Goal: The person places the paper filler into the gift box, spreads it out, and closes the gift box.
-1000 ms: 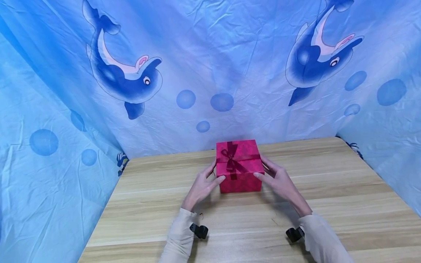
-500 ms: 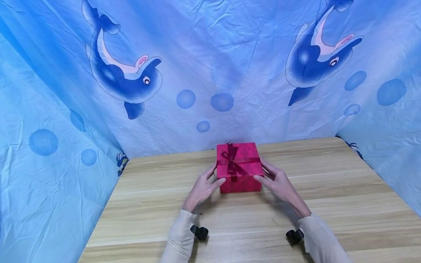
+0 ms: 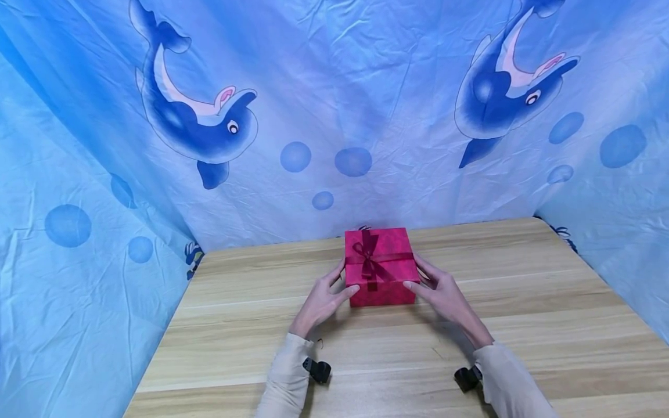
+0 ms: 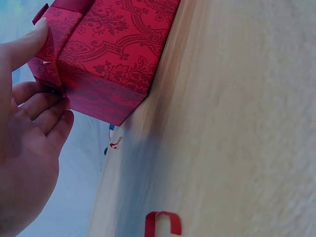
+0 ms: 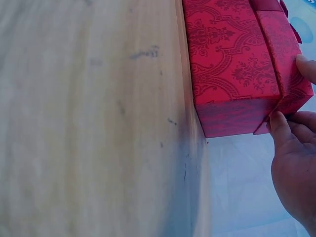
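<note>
A red patterned gift box (image 3: 383,296) stands near the table's back edge, with its lid (image 3: 392,242) on top. A dark red ribbon with a bow (image 3: 368,258) crosses the lid. My left hand (image 3: 320,300) grips the lid's left side, thumb at the front face and fingers along the side. Likewise my right hand (image 3: 445,292) holds the right side, its thumb at the lid's front edge. In the left wrist view, the lid (image 4: 64,27) sits over the box body (image 4: 123,42) between thumb and fingers. The right wrist view shows fingertips right at the lid's lower edge.
The wooden table (image 3: 251,331) carries a curled red strip (image 4: 165,217) and a small red scrap (image 4: 115,143) left of the box. A blue dolphin-print curtain (image 3: 334,104) rises behind the table and along both sides. Each wrist wears a black camera (image 3: 319,370).
The lid has come down over the box body, so less of the front face shows below it. Both hands have lowered slightly with it, keeping their hold.
</note>
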A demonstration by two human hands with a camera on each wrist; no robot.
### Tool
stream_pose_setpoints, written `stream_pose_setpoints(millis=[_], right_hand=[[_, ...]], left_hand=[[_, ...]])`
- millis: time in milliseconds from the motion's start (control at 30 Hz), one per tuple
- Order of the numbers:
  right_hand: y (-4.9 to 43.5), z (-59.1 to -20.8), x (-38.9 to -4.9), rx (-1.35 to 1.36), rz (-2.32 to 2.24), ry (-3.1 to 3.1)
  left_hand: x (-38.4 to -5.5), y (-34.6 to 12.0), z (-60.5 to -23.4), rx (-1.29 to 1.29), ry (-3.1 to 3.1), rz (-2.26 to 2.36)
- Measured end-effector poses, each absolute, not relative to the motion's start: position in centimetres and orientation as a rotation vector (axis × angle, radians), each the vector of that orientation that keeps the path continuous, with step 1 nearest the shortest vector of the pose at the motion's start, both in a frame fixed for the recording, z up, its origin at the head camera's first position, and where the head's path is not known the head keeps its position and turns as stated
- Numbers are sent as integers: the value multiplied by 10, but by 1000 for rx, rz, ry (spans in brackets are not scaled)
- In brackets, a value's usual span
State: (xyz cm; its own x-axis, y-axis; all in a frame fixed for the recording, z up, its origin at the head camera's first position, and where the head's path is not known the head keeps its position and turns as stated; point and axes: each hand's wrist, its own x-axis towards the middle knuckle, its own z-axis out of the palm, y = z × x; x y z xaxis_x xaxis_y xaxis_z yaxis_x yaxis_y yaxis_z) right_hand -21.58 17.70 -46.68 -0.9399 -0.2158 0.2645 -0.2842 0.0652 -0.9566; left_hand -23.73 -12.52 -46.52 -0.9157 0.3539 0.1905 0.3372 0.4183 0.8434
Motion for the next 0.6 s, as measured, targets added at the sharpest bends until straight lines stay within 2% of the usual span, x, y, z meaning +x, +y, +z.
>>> stream_pose_setpoints(millis=[600], right_hand=[[177,-471,-215,480,2035,-2288]], left_hand=[[-236,-124,-469,634,2628,1546]])
